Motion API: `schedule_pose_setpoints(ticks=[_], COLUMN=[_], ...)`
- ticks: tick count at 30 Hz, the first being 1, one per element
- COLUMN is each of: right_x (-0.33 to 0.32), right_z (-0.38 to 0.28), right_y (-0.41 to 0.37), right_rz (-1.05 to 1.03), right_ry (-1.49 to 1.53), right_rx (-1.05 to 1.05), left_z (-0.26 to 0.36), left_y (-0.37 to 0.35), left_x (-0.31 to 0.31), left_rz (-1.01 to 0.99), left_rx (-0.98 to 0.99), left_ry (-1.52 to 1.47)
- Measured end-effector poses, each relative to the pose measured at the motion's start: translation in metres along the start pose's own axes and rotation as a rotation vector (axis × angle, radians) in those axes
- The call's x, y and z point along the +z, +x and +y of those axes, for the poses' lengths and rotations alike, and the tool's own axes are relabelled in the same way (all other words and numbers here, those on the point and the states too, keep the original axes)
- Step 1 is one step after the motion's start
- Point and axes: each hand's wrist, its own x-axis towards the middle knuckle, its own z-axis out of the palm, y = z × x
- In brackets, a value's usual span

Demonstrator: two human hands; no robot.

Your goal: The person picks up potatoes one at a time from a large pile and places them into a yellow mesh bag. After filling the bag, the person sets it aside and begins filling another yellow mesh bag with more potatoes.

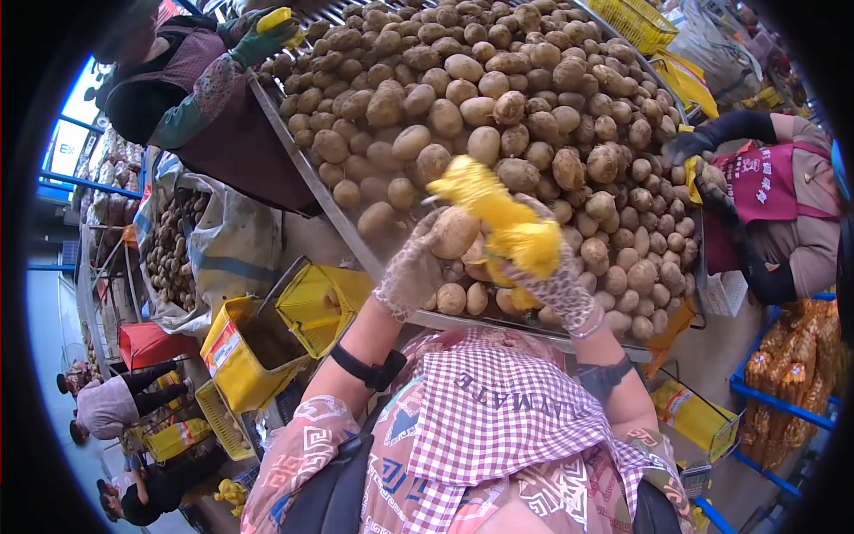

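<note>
My left hand [411,269], in a patterned glove, is closed round a potato [455,233] above the near edge of the sorting table. Beside it, my right hand [559,283], also gloved, grips a bunched yellow cloth [527,247]. The cloth's loose end is blurred and reaches up and left over the potatoes. A large heap of potatoes [445,116] covers the metal-rimmed table [311,182] in front of me. My right fingers are partly hidden by the cloth.
A co-worker's gloved hand [267,40] is at the table's left side; another's dark-gloved hand [694,142] is at the right. Yellow baskets [240,347] stand at my left, and a yellow-lined basket [698,418] is at my right. Bagged goods [792,374] sit in a blue rack.
</note>
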Motion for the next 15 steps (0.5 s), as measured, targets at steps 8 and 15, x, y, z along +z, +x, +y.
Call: schedule_pose_setpoints(ticks=[8, 15], right_x=[0.031, 0.039], right_z=[0.050, 0.053], right_y=[0.005, 0.002], right_rz=[-0.011, 0.149], right_ry=[-0.158, -0.069], right_rx=[-0.118, 0.028], left_z=[-0.034, -0.041], left_y=[0.011, 0.003], left_x=[-0.012, 0.016], left_rz=[-0.044, 0.114], left_rx=[-0.126, -0.176], left_ry=[0.520, 0.114])
